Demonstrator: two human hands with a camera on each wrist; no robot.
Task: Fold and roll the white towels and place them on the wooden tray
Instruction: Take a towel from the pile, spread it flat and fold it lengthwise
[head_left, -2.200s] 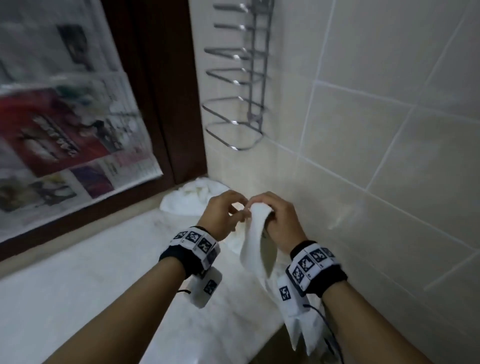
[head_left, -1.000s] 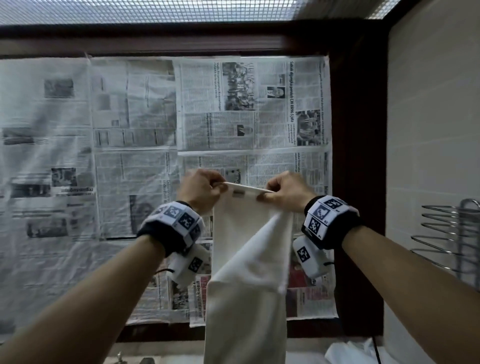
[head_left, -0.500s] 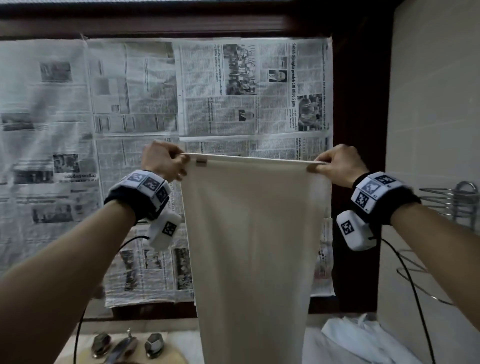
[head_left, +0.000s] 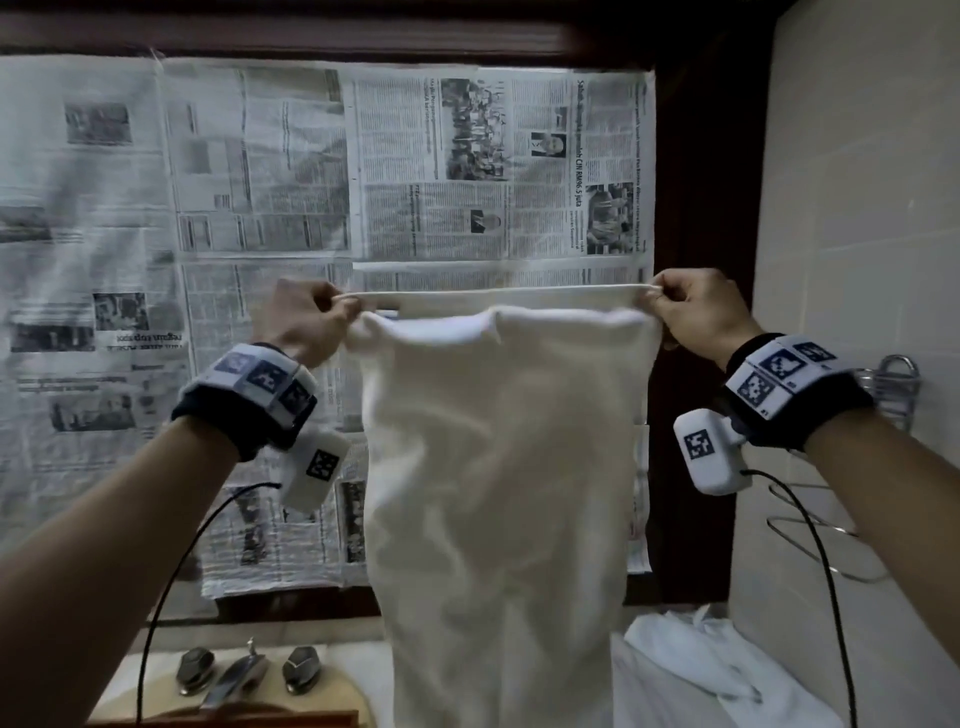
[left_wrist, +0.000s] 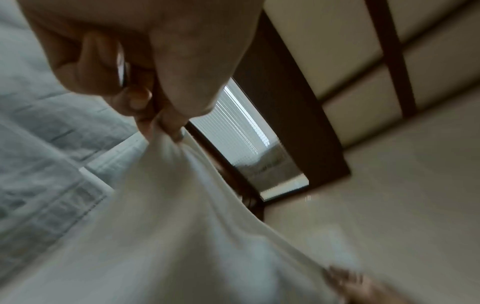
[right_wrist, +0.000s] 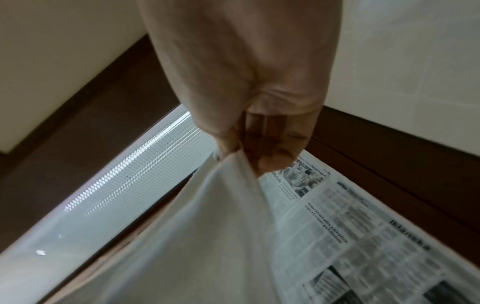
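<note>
Newspaper sheets (head_left: 249, 218) cover the window in front of you, above the tabletop (head_left: 363, 670). You hold one white towel (head_left: 498, 467) up in the air, stretched wide and hanging down over the tabletop. A second white heap of towels (head_left: 696, 670) lies at the right by the tiled wall. Your two hands are both clenched on the towel's top corners: left hand (head_left: 304, 319) pinching the left corner, right hand (head_left: 693, 312) the right. Three metal tap parts (head_left: 244, 673) sit below left
</note>
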